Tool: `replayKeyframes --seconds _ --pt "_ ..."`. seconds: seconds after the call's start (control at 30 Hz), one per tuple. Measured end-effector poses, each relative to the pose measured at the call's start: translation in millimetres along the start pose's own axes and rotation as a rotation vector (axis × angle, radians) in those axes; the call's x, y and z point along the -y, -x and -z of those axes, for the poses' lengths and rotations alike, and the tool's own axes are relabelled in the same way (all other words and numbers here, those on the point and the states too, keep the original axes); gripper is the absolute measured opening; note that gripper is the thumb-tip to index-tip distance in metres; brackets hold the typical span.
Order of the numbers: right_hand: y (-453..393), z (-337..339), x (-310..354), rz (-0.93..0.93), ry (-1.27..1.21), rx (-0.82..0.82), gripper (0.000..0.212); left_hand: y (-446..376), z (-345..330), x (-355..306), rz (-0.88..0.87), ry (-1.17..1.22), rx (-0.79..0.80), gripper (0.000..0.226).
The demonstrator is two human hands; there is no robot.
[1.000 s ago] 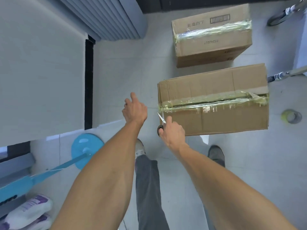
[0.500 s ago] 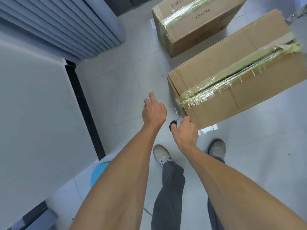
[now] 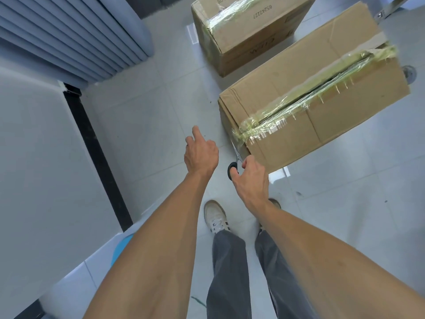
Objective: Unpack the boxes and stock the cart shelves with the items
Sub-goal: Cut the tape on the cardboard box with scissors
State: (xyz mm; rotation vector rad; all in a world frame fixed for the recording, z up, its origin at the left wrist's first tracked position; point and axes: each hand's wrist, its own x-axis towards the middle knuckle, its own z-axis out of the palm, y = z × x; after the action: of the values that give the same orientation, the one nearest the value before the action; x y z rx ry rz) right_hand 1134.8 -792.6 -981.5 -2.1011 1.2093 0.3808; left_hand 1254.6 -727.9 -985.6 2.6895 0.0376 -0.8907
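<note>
A large cardboard box [image 3: 287, 88] lies on the floor, its top seam covered with clear yellowish tape [image 3: 305, 97]. My right hand [image 3: 251, 180] grips black-handled scissors [image 3: 235, 162], whose blades point at the taped near-left end of the box. To the left of the box end, my left hand [image 3: 201, 153] hovers over the floor, holding nothing, one finger stretched forward. A second taped cardboard box [image 3: 248, 33] stands behind the first.
A grey wall panel [image 3: 46, 157] with a black edge strip runs along the left, and slatted blinds [image 3: 69, 35] hang above it. Part of a blue round base [image 3: 122, 247] shows by my left arm. Metal cart parts [image 3: 388, 8] sit at the top right. My feet stand on the tile floor.
The view has tilted and drawn closer to the boxes. My right hand with the scissors stays at the box's taped end; my left hand has stayed beside it.
</note>
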Motion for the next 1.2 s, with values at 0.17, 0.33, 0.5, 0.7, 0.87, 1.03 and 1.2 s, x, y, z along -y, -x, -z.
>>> replayKeyframes --seconds 0.17,0.33,0.5,0.7,0.87,1.03,1.2 --pt "5.2 -20.3 11.4 -0.064 -0.191 -0.070 0.024 -0.5 -3.4 7.9 -0.017 0.015 -0.024 0.051" --pt "10.6 -32.6 16.4 -0.118 -0.313 -0.163 0.027 -2.4 -8.7 20.5 0.002 0.005 0.000 0.052" --pt "36.9 -29.5 -5.6 -0.181 -0.335 -0.181 0.030 8.8 -15.7 24.8 0.021 0.025 0.021 0.052" --pt "21.7 -10.1 -19.9 -0.168 -0.313 -0.127 0.028 22.5 -21.6 27.8 0.008 0.023 0.025 0.053" --pt "8.9 -8.9 -12.3 -0.104 -0.232 -0.064 0.029 23.8 -24.6 25.7 0.008 -0.047 0.010 0.055" --pt "11.7 -19.9 10.0 -0.177 -0.249 -0.123 0.033 26.0 -27.6 16.7 0.029 -0.011 -0.036 0.058" --pt "24.8 -27.6 31.0 -0.330 -0.338 -0.188 0.030 30.9 -27.6 22.5 0.131 0.089 -0.079 0.055"
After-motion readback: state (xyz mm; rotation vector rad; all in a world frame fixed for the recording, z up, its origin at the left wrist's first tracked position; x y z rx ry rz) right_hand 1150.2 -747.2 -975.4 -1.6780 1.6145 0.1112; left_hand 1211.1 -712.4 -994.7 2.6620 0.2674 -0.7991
